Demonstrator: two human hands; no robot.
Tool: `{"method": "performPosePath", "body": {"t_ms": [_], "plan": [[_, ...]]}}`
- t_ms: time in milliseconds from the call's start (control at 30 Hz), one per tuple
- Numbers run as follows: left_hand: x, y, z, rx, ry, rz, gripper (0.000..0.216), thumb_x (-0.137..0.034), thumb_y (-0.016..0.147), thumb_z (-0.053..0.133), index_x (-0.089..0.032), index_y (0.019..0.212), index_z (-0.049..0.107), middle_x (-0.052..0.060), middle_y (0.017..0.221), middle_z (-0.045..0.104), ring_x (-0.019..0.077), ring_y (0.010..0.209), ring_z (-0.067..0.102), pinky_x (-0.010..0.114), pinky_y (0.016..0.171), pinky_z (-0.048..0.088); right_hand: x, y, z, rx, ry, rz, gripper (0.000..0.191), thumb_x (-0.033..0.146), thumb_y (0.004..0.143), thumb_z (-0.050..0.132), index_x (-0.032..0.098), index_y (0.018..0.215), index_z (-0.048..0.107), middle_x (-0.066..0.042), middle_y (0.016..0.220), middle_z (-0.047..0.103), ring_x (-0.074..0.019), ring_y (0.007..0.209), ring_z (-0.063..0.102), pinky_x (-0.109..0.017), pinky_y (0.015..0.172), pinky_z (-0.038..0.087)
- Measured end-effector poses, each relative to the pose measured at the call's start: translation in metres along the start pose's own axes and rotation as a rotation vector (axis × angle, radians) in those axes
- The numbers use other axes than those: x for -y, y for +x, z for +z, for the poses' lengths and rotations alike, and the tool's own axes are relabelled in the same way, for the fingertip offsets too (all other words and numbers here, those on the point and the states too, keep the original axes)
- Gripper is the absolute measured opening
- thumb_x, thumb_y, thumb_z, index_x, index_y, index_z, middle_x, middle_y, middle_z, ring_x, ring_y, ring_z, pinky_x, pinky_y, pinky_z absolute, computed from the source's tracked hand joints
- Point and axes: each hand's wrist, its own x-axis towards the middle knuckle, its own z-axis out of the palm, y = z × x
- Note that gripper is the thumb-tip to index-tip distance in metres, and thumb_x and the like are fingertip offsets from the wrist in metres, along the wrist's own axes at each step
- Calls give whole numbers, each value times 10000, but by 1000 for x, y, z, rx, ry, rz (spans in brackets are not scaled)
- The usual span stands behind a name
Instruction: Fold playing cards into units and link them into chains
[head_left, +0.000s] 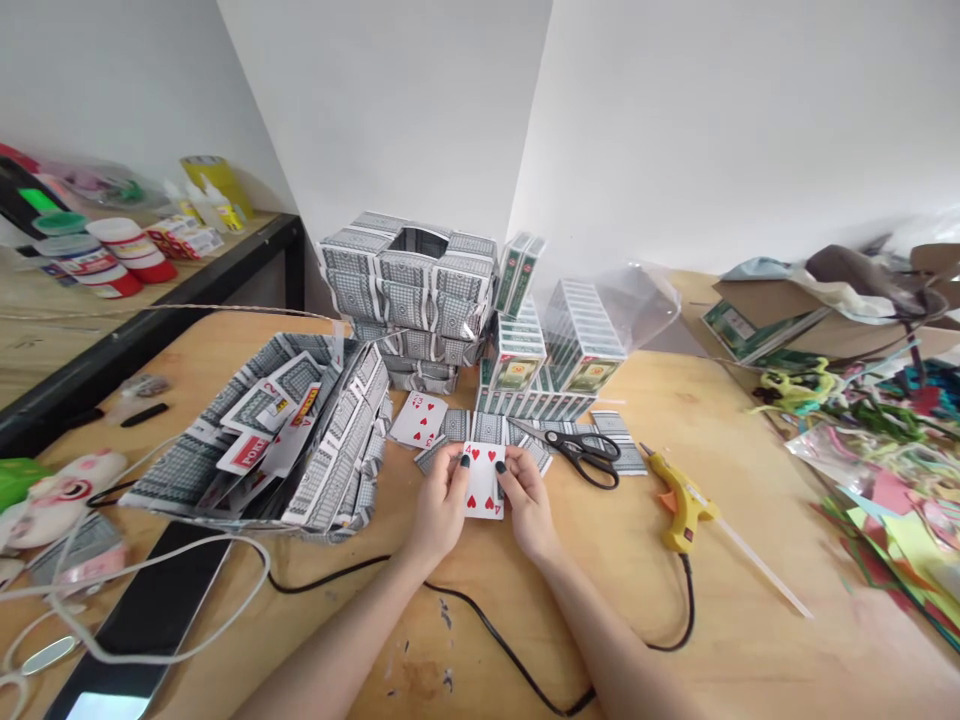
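Between my two hands is a four of hearts playing card (484,484), face up, just above the table. My left hand (444,500) pinches its left edge, thumb on the face. On the opposite edge, my right hand (528,502) grips it the same way; the fingers behind the card are hidden. Beyond it lie several patterned cards, face down, and a face-up heart card (418,420). Black-handled scissors (585,450) rest on those cards to the right. A box made of folded cards (330,480) stands at the left, with loose cards inside.
Behind stand a stacked folded-card structure (420,290) and boxed card decks (540,400). A yellow glue gun (686,505) with a glue stick lies right, its black cord (487,620) crossing under my forearms. A phone (150,620) and white cable are left; coloured scraps (900,520) lie far right.
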Motion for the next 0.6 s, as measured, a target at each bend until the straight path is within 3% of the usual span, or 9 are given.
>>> {"method": "performPosePath", "body": {"t_ms": [267,467,600], "plan": [[-1,-1,-1,29,-92,-35,215,-259,789,417,-189,984,475,-54,584,479,90,476,417,188,461,364,-3,-1,1,13,-66,-14,137,330,812,494,227,898,464,42,648,448,-122,573,436,-221,519,364],[2,2,-2,24,-99,15,185,-234,781,413,-179,921,520,-19,698,533,105,610,482,204,566,408,-2,-2,4,12,-95,-24,151,348,819,473,221,902,464,31,707,489,-118,592,442,-219,546,381],[3,4,-2,41,-91,18,158,-227,777,411,-176,860,535,-19,692,529,102,603,466,199,549,392,-1,-2,3,2,-139,-6,154,357,820,462,216,881,478,32,707,483,-119,588,427,-220,540,373]]}}
